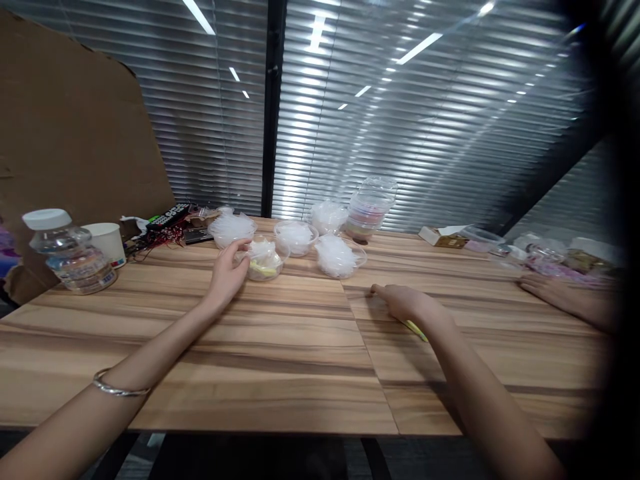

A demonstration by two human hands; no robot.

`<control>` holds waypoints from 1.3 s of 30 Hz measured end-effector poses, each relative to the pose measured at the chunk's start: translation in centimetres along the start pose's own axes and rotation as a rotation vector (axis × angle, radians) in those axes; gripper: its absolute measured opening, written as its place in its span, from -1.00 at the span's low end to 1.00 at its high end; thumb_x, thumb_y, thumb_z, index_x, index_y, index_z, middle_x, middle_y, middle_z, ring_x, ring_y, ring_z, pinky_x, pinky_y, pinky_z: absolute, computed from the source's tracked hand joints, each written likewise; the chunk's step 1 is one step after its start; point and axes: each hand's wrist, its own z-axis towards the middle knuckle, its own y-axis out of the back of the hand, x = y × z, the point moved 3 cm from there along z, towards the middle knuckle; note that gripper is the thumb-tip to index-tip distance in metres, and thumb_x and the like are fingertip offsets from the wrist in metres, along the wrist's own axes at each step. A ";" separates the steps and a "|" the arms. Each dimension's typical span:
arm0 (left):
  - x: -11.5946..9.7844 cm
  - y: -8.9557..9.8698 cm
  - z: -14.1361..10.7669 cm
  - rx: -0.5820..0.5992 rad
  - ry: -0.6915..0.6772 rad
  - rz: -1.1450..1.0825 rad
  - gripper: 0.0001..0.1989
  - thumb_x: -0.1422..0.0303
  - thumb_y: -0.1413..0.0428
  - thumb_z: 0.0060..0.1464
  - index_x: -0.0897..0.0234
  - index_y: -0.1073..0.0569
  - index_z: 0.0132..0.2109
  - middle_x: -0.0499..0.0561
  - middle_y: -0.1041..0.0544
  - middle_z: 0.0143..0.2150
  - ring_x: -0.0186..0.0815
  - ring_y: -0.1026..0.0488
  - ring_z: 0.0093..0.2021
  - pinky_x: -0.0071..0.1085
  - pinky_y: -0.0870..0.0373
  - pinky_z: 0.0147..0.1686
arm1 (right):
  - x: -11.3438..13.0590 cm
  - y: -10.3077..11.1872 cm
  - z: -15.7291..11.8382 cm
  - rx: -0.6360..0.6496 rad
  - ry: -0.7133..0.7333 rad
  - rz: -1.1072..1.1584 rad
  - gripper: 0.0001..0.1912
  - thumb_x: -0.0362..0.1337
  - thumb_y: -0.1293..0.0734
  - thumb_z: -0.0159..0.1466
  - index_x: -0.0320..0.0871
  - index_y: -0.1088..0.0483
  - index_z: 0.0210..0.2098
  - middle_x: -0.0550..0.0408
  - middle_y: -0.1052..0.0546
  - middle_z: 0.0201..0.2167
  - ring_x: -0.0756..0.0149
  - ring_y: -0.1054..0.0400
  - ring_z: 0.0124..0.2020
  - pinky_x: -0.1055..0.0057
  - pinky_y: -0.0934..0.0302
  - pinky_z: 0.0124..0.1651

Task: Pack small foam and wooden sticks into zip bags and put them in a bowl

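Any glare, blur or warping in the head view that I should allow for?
Head view: bright streaks across the blinds; clear bowl edges hard to trace; right side darkened, with the far-right hand soft; table and blinds look bent and tilted.

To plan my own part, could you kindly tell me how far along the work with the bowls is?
Clear bowls already hold whitish material. The left hand is at one bowl with a yellow-green piece inside; the right hand partly hides a similar loose piece on the table. That piece is perhaps what is left, though its place cannot be told.
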 end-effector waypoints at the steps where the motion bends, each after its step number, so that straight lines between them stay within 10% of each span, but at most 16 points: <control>1: 0.0 0.0 0.0 -0.001 0.004 -0.003 -0.61 0.42 0.01 0.02 0.22 -0.38 0.03 0.06 -0.46 -0.05 -0.18 -0.38 -0.01 -0.23 -0.28 0.02 | 0.4 0.1 0.1 0.013 0.014 0.001 -0.50 -0.54 -0.30 -0.03 -0.15 -0.42 -0.08 -0.09 -0.53 -0.31 0.12 -0.43 -0.30 0.38 -0.16 -0.35; 9: 0.0 0.1 0.1 0.004 -0.054 0.066 -0.69 0.42 0.03 0.03 0.19 -0.45 -0.08 0.05 -0.46 -0.05 -0.15 -0.34 0.02 -0.20 -0.23 0.05 | 4.7 3.0 0.2 -0.259 0.384 0.311 -0.63 -0.34 -0.16 0.24 -0.03 -0.32 0.03 0.01 -0.50 -0.18 0.19 -0.37 -0.21 0.38 -0.16 -0.21; 20: 0.2 0.1 0.1 0.009 -0.083 0.083 -0.73 0.42 0.03 0.04 0.15 -0.47 -0.14 0.04 -0.47 -0.10 -0.15 -0.34 0.00 -0.17 -0.21 0.05 | 2.9 2.4 2.3 -0.761 0.199 0.462 -0.58 -0.41 -0.09 0.23 -0.11 -0.30 0.05 -0.06 -0.34 -0.07 0.20 -0.27 -0.05 0.31 -0.16 -0.02; 39: 0.2 0.1 0.0 0.022 -0.058 0.140 -0.73 0.41 0.05 0.05 0.17 -0.46 -0.14 0.02 -0.44 -0.10 -0.19 -0.34 -0.01 -0.25 -0.23 0.04 | 2.5 0.0 4.0 -0.709 0.314 0.439 -0.36 -0.60 -0.09 0.07 -0.01 -0.31 0.07 0.06 -0.27 0.12 0.18 -0.25 0.07 0.23 -0.24 0.06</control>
